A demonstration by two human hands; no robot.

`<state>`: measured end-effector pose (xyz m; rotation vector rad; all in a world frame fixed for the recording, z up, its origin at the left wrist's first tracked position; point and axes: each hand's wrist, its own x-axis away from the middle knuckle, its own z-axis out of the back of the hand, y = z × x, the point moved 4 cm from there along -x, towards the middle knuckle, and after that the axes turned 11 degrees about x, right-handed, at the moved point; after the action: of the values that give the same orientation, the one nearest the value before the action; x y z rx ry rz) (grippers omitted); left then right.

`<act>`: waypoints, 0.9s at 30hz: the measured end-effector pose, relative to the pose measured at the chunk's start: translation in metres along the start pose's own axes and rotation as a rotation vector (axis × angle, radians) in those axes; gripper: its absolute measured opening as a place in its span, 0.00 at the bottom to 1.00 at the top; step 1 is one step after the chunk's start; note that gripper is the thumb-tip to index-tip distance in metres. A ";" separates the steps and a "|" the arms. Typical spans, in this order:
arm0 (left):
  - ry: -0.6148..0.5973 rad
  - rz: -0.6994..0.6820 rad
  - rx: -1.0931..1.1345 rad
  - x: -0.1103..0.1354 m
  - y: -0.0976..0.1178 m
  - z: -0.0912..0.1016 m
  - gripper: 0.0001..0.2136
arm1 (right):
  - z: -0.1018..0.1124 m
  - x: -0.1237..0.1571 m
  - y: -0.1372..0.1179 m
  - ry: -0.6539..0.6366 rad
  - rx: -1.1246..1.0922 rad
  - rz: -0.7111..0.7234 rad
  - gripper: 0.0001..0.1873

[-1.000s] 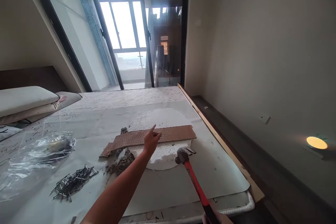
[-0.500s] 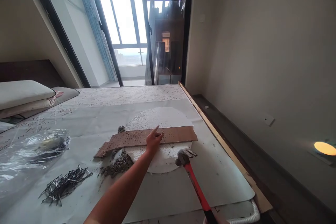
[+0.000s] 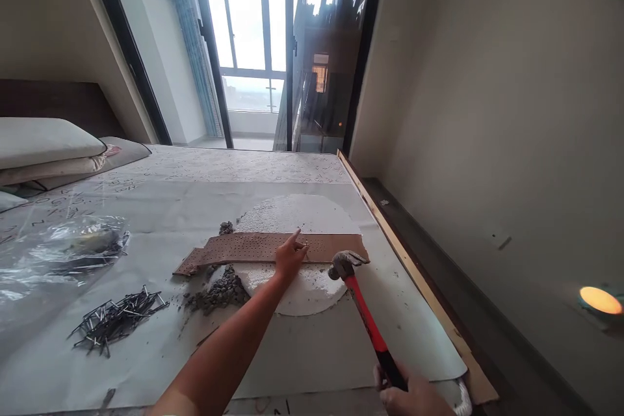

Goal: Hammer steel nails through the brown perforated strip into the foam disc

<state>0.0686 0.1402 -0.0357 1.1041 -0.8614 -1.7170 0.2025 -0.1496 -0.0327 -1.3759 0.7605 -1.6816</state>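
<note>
My left hand (image 3: 289, 253) reaches out over a brown board (image 3: 244, 249) full of small holes and pinches a small nail upright on it, fingers together. The board lies across a round white foam disc (image 3: 312, 289). My right hand (image 3: 414, 393) grips the red and black handle of a claw hammer (image 3: 363, 309) at the bottom edge. The hammer's steel head hovers just right of my left hand, above the board's right end.
A heap of loose nails (image 3: 114, 320) lies at the left on the grey sheet (image 3: 146, 221). Grey rubble (image 3: 217, 292) sits beside the disc. A clear plastic bag (image 3: 58, 253) lies further left, pillows (image 3: 43, 146) behind it. A wooden edge strip (image 3: 419, 279) borders the right side.
The hammer head has moved up and closer to my left hand, and my right hand has come into view on the handle. The view has shifted a little to the left.
</note>
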 end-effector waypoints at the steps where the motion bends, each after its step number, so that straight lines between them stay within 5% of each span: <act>1: 0.000 0.001 -0.011 0.000 0.000 0.000 0.26 | 0.001 -0.001 -0.009 -0.025 -0.002 0.002 0.06; 6: -0.002 0.006 -0.050 0.002 0.000 -0.001 0.26 | 0.007 -0.017 -0.058 -0.120 -0.025 0.045 0.08; 13: -0.010 0.002 -0.047 0.004 -0.002 0.000 0.27 | 0.005 -0.040 -0.114 -0.036 -0.009 0.143 0.08; 19: -0.005 0.006 -0.039 0.006 -0.004 0.000 0.32 | -0.011 -0.053 -0.113 -0.051 0.121 -0.013 0.08; 24: -0.014 -0.024 -0.047 0.007 -0.004 -0.001 0.33 | -0.006 -0.047 -0.124 -0.016 0.122 0.122 0.06; 27: -0.012 -0.002 -0.060 0.007 -0.002 0.000 0.34 | -0.008 -0.050 -0.122 -0.028 0.103 0.068 0.07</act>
<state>0.0670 0.1346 -0.0393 1.0562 -0.8114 -1.7414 0.1724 -0.0476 0.0448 -1.2861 0.6879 -1.6231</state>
